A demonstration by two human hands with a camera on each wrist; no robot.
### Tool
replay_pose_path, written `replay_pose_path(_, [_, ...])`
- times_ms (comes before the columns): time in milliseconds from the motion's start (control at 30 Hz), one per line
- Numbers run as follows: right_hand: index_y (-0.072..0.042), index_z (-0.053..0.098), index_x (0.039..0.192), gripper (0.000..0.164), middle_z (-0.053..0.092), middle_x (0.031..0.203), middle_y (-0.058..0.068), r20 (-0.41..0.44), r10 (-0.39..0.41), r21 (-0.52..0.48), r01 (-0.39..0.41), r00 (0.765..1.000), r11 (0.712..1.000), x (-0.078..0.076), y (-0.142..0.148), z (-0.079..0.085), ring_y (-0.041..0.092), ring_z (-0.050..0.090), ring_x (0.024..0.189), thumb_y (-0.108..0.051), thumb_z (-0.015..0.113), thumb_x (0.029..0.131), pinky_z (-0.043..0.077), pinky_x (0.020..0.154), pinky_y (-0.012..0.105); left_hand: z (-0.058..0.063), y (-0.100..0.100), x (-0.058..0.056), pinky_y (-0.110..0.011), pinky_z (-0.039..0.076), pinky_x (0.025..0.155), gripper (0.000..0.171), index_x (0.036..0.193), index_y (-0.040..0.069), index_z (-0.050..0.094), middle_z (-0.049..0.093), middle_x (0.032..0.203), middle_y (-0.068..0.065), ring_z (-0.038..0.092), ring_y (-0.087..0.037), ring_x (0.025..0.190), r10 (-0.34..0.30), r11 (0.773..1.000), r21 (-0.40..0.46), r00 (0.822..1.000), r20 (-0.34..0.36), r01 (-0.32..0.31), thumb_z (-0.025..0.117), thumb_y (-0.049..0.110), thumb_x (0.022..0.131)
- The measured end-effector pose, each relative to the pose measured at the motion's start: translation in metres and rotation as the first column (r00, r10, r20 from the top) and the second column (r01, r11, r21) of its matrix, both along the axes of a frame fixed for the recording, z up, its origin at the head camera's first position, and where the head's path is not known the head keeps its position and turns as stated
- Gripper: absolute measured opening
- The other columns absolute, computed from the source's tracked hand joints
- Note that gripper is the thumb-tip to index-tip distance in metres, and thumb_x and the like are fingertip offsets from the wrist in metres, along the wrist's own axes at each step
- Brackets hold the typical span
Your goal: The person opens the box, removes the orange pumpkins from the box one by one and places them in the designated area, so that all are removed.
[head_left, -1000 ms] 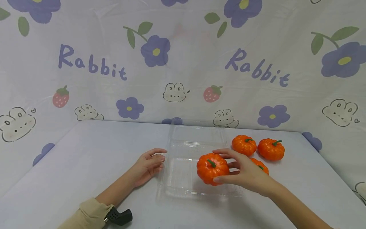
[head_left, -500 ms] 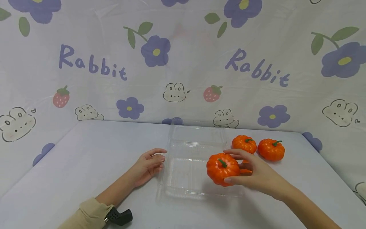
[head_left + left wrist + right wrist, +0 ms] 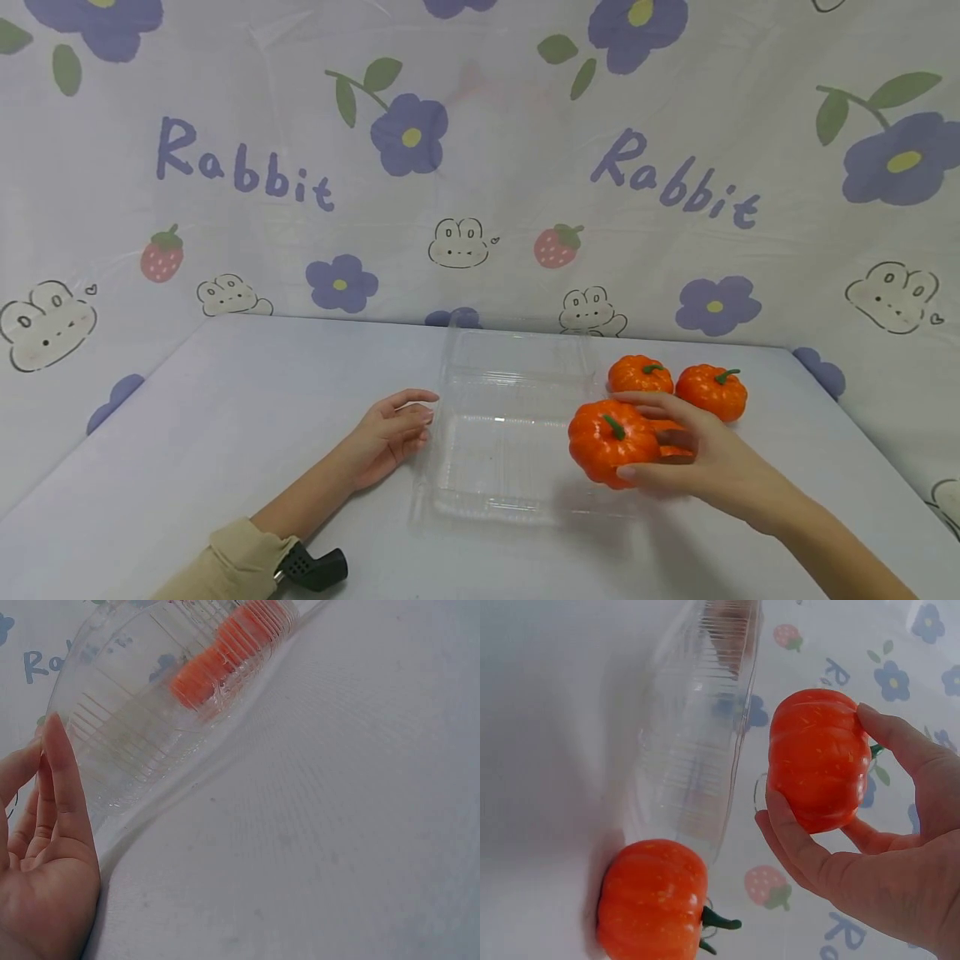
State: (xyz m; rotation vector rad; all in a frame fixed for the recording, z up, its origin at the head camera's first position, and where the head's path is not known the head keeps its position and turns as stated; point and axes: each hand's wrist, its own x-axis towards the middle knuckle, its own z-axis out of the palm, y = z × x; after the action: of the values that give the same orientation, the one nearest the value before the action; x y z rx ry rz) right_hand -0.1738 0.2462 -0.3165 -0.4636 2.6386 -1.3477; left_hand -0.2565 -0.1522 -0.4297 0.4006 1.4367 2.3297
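Observation:
My right hand (image 3: 720, 458) grips a small orange toy pumpkin (image 3: 611, 442) with a green stem, thumb on the near side and fingers on the far side. The pumpkin hangs above the right edge of an open clear plastic clamshell box (image 3: 487, 450). In the right wrist view the held pumpkin (image 3: 817, 761) is off the table, with another pumpkin (image 3: 652, 900) below it. My left hand (image 3: 390, 437) lies at the box's left side, fingers loosely bent. The left wrist view has its fingertips (image 3: 56, 731) at the box's edge; whether they press on it is hard to tell.
Two more pumpkins stand behind at the right, one (image 3: 640, 375) beside the other (image 3: 711, 392). A further one (image 3: 675, 429) is mostly hidden behind the right hand. The box's raised lid (image 3: 517, 354) reaches toward the printed backdrop (image 3: 480, 167). A black device (image 3: 315, 567) sits at the left cuff.
My right hand has carried the pumpkin to the right, from over the box's interior to its right edge. The left hand has stayed in place.

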Motion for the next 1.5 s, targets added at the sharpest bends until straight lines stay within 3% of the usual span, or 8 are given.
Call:
replay_pose_path(100, [-0.018,0.049,0.155,0.073,0.05,0.153,0.021,0.0,-0.027,0.033,0.027,1.0,0.999,0.0,0.006,0.0,0.047,0.056,0.132,-0.029,0.083,0.092,0.055,0.104,0.058,0.0,0.001,0.0,-0.015,0.057,0.07,0.023,0.119,0.012,0.064,0.066,0.091,0.002,0.065,-0.007,0.074,0.0,1.0,0.0,1.0,-0.003,0.0,0.055,-0.004,0.105])
replay_pose_path(233, [-0.012,0.046,0.157,0.075,0.048,0.153,0.026,-0.012,-0.044,0.059,0.045,0.999,0.997,0.001,0.014,-0.001,0.052,0.056,0.13,-0.026,0.083,0.093,0.057,0.102,0.058,0.0,0.001,0.0,-0.015,0.057,0.07,0.023,0.12,0.011,0.063,0.066,0.092,0.003,0.065,-0.006,0.074,-0.002,1.0,0.003,1.0,-0.006,0.002,0.054,-0.004,0.105])
replay_pose_path(600, [-0.01,0.042,0.16,0.078,0.049,0.153,0.028,-0.047,-0.075,0.087,0.078,0.996,0.993,0.003,0.035,-0.002,0.047,0.06,0.128,-0.023,0.082,0.094,0.063,0.092,0.037,0.0,0.001,0.0,-0.014,0.057,0.07,0.024,0.12,0.011,0.063,0.067,0.091,0.003,0.065,-0.006,0.074,0.005,1.0,0.002,1.0,0.002,-0.005,0.052,-0.005,0.105])
replay_pose_path(733, [-0.011,0.043,0.158,0.076,0.049,0.152,0.027,-0.048,-0.089,0.08,0.093,0.995,0.992,0.003,0.042,-0.003,0.045,0.06,0.128,-0.022,0.082,0.094,0.061,0.088,0.024,-0.001,0.0,0.0,-0.014,0.057,0.07,0.024,0.12,0.011,0.063,0.067,0.091,0.003,0.065,-0.006,0.074,0.007,1.0,-0.001,1.0,0.005,-0.007,0.052,-0.005,0.106])
replay_pose_path(900, [-0.012,0.042,0.159,0.075,0.045,0.153,0.028,-0.033,-0.095,0.067,0.098,0.995,0.993,0.004,0.049,-0.004,0.046,0.059,0.128,-0.02,0.08,0.095,0.057,0.085,0.018,0.0,0.0,0.0,-0.014,0.057,0.07,0.024,0.121,0.011,0.062,0.067,0.092,0.003,0.065,-0.006,0.074,0.008,1.0,-0.012,1.0,0.007,-0.008,0.051,-0.005,0.106])
replay_pose_path(1133, [-0.012,0.04,0.16,0.076,0.045,0.153,0.026,-0.05,-0.111,0.07,0.114,0.993,0.991,0.005,0.061,-0.006,0.04,0.06,0.124,-0.018,0.079,0.096,0.058,0.083,0.02,-0.001,0.0,0.0,-0.014,0.057,0.07,0.024,0.121,0.012,0.062,0.067,0.092,0.004,0.065,-0.006,0.075,0.002,1.0,-0.011,1.0,-0.008,-0.002,0.053,-0.004,0.105])
replay_pose_path(1400, [-0.005,0.035,0.161,0.077,0.042,0.155,0.03,-0.031,-0.149,0.112,0.152,0.988,0.982,0.005,0.069,0.0,0.05,0.055,0.129,-0.022,0.076,0.098,0.059,0.081,0.02,-0.001,0.002,-0.001,-0.014,0.057,0.069,0.027,0.12,0.014,0.063,0.067,0.091,0.005,0.065,-0.006,0.074,0.008,1.0,-0.014,1.0,-0.004,-0.008,0.051,-0.005,0.106])
replay_pose_path(1500, [-0.003,0.034,0.16,0.076,0.044,0.153,0.031,-0.031,-0.152,0.112,0.155,0.988,0.982,0.002,0.071,-0.001,0.047,0.056,0.127,-0.02,0.076,0.099,0.059,0.081,0.021,-0.001,0.002,-0.001,-0.014,0.057,0.069,0.027,0.12,0.013,0.063,0.067,0.091,0.004,0.065,-0.006,0.074,0.01,1.0,-0.01,1.0,0.0,-0.01,0.051,-0.006,0.105])
